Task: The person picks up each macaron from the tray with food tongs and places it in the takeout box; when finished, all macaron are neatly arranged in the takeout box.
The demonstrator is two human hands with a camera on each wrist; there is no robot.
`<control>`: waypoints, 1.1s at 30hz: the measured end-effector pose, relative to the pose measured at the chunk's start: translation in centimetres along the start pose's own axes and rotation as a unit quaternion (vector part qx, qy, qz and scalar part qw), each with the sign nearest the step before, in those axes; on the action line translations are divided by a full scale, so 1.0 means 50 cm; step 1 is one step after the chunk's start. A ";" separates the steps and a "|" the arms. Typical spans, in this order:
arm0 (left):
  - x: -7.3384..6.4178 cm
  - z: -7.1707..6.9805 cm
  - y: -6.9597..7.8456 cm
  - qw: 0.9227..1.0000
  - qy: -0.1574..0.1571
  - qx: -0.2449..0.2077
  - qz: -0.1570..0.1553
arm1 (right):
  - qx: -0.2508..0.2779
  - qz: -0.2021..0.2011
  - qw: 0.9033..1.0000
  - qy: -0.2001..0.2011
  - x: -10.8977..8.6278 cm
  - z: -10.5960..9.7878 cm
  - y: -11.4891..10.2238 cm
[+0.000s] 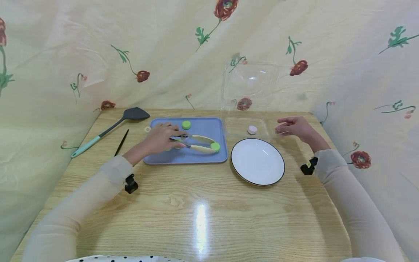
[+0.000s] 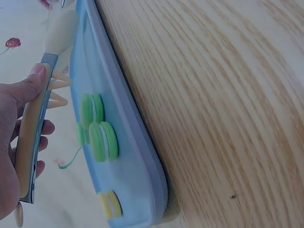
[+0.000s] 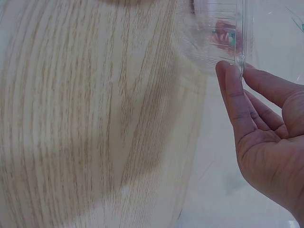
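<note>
My left hand point(image 1: 165, 136) grips tongs point(image 2: 35, 123) with cream tips over a blue tray point(image 1: 196, 160). In the head view the tips lie around a green macaron point(image 1: 215, 146) near the tray's right end; whether both touch it I cannot tell. Another green macaron point(image 1: 186, 124) sits at the tray's back edge. Several more green macarons point(image 2: 103, 141) and a yellow macaron point(image 2: 110, 204) show in the left wrist view, partly hidden by my hand in the head view. My right hand point(image 1: 296, 129) pinches the edge of a clear plastic box point(image 3: 213, 52), lid raised, holding a pale pink macaron point(image 1: 252, 130).
A white plate point(image 1: 258, 162) with a dark rim stands in front of the clear box. Left of the tray lie a spatula point(image 1: 112, 127) with a turquoise handle and a thin black stick point(image 1: 122, 142). A flowered cloth point(image 1: 170, 54) hangs behind the wooden table point(image 1: 163, 211).
</note>
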State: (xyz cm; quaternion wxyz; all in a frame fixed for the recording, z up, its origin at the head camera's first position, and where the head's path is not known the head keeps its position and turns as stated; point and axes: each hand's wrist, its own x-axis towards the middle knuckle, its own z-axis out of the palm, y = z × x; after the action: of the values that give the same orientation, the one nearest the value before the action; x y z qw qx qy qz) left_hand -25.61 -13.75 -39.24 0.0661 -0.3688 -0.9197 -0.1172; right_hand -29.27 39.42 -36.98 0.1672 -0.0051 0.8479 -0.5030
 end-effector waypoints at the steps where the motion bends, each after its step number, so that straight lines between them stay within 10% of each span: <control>1: -0.001 -0.002 -0.001 1.000 0.000 -0.005 -0.002 | 0.000 0.000 1.000 0.001 0.000 0.000 0.000; 33: 0.035 -0.084 -0.010 0.998 0.053 0.014 -0.004 | 0.005 0.009 1.000 0.000 0.010 -0.011 0.010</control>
State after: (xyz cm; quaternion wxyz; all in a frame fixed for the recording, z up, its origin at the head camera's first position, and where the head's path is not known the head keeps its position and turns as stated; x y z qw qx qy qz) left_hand -27.05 -14.08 -34.90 0.1199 -0.3571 -0.9180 -0.1237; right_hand -29.82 40.03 -37.31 0.1715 0.0032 0.8454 -0.5058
